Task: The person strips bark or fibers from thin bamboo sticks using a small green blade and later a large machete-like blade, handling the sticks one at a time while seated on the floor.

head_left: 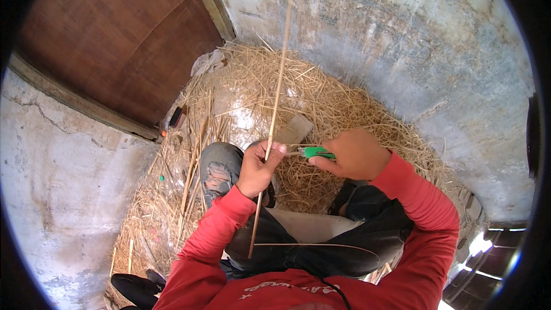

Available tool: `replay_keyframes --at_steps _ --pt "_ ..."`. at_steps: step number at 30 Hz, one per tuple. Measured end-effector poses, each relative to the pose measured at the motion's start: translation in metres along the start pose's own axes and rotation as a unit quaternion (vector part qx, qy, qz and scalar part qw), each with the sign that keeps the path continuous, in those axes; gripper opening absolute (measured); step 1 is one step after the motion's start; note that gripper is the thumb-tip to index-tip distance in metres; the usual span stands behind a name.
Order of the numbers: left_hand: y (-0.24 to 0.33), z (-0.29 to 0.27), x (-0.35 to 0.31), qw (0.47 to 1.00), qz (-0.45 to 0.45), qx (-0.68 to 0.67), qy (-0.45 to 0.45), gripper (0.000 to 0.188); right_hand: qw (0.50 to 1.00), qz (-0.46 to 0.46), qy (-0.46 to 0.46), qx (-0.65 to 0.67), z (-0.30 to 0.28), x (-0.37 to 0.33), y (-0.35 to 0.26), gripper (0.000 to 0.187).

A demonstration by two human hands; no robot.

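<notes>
My left hand (256,167) is closed round a long, thin bamboo-like strip (280,74), gripping it below its middle. The strip slants from my lap up past the straw, and its far end stands against the wall. In my right hand (359,152) is a green utility knife (317,152), its front end turned toward the left hand. A thin sliver spans the short gap between the left fingers and the knife; whether it joins the strip I cannot tell. Another fine sliver (321,244) lies in a curve across my dark trousers.
Loose straw (344,100) covers the floor up to the stained wall (402,40). Several long strips (195,163) lie left of my knee. A pale block (295,129) rests ahead, a crumpled plastic bag (208,63) near the brown door panel (126,34). A small dark object (177,117) sits below the door.
</notes>
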State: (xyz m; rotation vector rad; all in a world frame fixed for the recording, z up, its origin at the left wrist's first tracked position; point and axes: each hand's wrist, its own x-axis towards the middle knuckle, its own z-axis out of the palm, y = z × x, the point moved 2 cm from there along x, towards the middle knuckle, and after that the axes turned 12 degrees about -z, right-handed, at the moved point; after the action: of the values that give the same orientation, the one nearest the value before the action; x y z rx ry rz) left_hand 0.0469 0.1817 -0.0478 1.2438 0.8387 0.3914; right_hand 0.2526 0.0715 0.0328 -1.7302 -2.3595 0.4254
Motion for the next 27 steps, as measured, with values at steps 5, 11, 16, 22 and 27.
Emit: replay_keyframes --at_steps 5,11,16,22,27 --pt "0.001 -0.003 0.003 1.0 0.01 -0.02 0.018 0.015 1.0 0.011 -0.01 -0.001 -0.006 -0.003 0.001 0.052" --pt "0.011 0.021 -0.008 0.99 0.054 0.066 -0.11 0.03 1.0 -0.006 -0.025 0.006 0.0 0.001 -0.005 0.051" --pt "-0.005 0.017 0.0 0.992 0.066 0.074 -0.082 0.021 0.999 -0.006 -0.034 0.023 0.003 0.002 -0.009 0.05" --pt "-0.005 0.01 0.005 0.991 0.073 0.115 -0.017 0.014 0.999 -0.006 -0.033 0.027 0.002 -0.001 -0.007 0.051" --pt "-0.009 0.005 0.007 0.99 0.075 0.117 0.024 0.015 0.999 -0.018 -0.015 0.023 0.001 -0.003 -0.003 0.047"
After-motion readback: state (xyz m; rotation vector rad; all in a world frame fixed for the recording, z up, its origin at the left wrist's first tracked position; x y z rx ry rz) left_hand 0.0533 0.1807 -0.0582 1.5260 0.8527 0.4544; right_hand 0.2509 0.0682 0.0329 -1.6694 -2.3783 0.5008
